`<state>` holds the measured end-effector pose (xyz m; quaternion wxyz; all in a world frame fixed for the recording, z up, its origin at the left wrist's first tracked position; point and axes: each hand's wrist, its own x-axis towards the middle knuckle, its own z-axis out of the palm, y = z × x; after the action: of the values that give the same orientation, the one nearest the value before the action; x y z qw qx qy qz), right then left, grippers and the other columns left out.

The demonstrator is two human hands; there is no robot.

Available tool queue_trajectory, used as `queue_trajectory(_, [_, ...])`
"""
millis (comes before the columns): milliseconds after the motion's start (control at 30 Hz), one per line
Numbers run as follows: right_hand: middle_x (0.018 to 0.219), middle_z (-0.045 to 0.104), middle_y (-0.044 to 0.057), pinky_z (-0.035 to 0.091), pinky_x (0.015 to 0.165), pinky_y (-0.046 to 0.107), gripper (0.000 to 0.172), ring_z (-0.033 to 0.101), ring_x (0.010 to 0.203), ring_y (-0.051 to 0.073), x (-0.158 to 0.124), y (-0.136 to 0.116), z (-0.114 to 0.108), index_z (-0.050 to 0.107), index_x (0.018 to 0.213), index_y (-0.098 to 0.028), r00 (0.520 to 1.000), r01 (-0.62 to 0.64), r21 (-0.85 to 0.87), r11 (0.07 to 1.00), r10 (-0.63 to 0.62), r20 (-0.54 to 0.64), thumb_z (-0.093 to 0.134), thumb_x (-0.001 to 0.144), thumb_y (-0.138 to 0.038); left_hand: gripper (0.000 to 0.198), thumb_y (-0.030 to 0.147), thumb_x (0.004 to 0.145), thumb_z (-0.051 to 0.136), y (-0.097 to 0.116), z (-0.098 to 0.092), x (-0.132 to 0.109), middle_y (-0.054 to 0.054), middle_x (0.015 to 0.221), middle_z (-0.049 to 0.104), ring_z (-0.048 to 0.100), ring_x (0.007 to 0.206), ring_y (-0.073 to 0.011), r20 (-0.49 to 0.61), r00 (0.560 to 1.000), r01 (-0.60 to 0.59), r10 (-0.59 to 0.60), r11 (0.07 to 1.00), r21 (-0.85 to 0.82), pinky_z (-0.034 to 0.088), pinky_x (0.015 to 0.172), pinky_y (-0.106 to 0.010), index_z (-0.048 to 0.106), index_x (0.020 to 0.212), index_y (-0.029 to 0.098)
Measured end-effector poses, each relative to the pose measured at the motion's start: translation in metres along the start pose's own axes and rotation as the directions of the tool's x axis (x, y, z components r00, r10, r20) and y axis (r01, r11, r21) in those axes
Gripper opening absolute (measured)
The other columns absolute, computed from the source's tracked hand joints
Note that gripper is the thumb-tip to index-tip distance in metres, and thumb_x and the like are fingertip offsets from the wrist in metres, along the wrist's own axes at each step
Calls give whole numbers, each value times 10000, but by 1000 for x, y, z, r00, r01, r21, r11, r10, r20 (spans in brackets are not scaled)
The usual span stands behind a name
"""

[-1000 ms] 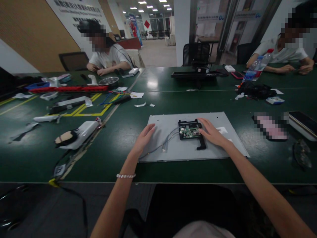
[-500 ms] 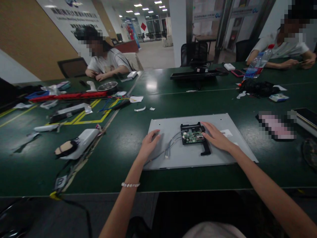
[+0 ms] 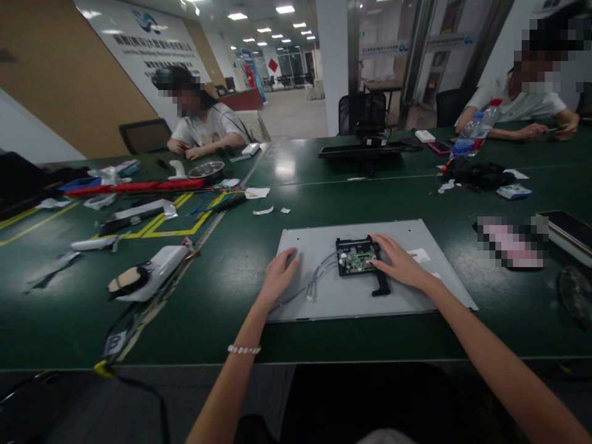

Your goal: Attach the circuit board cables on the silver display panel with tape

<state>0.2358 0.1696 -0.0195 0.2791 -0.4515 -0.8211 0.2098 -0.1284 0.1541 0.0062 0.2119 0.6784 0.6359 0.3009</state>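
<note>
A flat grey-white panel lies on the green table in front of me. On its middle sits a green circuit board in a black plastic frame, with an arm of the frame reaching toward me. Thin grey cables run from the board's left side toward the panel's near left corner. My left hand is at the panel's left edge, fingers apart, holding nothing. At the frame's right side is my right hand, thumb and fingers spread and touching the frame's edge.
A pink phone-shaped object and a dark-topped device lie at right. A white device and loose parts are on the left. Bottles and a black monitor-like object stand farther back. Two people sit across the table.
The camera view has tilted slightly, so the scene sits a little lower. Both hands stay in nearly the same places on the panel and frame.
</note>
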Motion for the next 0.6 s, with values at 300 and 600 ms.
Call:
queue_trajectory(300, [1528, 324, 69, 267, 1164, 528, 640, 306, 1411, 272, 0, -2, 1, 197, 1519, -341, 1000, 18, 35, 999, -18, -13, 431, 948, -511, 431, 421, 909, 474, -7, 1, -3, -101, 1349, 564, 499, 1266, -237, 4, 997, -79, 79, 995, 64, 343, 1091, -418, 545, 1278, 212])
queue_trajectory(600, [1520, 325, 83, 270, 1166, 495, 616, 306, 1409, 249, 2, -4, 1, 211, 1510, -321, 1000, -1, 48, 999, 2, -5, 417, 958, -502, 395, 423, 930, 457, -11, 0, -2, -86, 1391, 532, 468, 1296, -227, 15, 994, -111, 110, 987, 114, 314, 1107, -437, 545, 1270, 241])
